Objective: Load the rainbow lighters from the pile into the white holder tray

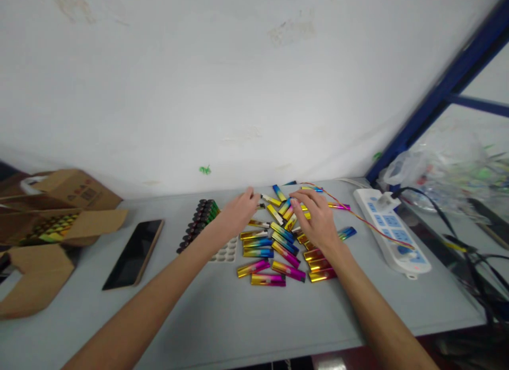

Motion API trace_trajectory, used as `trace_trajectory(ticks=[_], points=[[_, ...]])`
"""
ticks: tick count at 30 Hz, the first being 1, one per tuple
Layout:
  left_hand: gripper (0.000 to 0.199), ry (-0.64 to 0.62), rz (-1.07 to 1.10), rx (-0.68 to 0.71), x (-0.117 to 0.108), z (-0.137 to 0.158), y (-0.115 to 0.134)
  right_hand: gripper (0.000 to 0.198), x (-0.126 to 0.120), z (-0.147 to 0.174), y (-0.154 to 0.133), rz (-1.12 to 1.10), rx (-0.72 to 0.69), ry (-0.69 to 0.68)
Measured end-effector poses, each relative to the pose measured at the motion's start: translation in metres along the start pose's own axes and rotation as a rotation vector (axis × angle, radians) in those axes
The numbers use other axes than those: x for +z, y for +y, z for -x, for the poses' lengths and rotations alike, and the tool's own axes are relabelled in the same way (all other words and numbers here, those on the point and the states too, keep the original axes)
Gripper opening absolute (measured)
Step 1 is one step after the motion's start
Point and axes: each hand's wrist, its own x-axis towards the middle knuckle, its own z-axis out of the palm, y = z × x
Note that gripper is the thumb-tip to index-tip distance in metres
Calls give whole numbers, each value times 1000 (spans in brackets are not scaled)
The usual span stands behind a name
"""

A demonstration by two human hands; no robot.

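Note:
Several shiny flat bars in yellow, blue and magenta, like lighter cases (260, 252), lie in a loose pile on the grey table. At the pile's upper left edge is my left hand (242, 208), its fingertips pinched together; what they hold, if anything, is too small to make out. Over the upper middle of the pile, my right hand (316, 216) has its fingers bent and thumb close to them, beside a blue-yellow bar (284, 207). Its grip is partly hidden. Behind my left forearm, dark round-topped cylinders (201, 221) stand in rows by a white tray with holes (228, 252).
A black phone (134, 255) lies on the left, near open cardboard boxes (95, 221). On the right, a white power strip (392, 229) has a plug and a red-yellow wire (358, 217) running to the pile. Plastic bags (441, 158) and black cables sit beyond. A white wall (238, 94) rises behind.

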Motion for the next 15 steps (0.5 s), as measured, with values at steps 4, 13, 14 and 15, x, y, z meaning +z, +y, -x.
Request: trace_trajectory(ticks=[4, 13, 14, 15], points=[[8, 261, 331, -102, -11, 21, 12, 24, 0, 0, -3, -21, 8, 14], [42, 349, 1568, -308, 20, 50, 41, 22, 11, 5, -7, -49, 10, -40], [45, 325, 1697, -348, 22, 51, 43, 22, 11, 5, -8, -51, 8, -43], [47, 290, 1806, -388, 23, 53, 45, 22, 12, 5, -10, -54, 5, -46]])
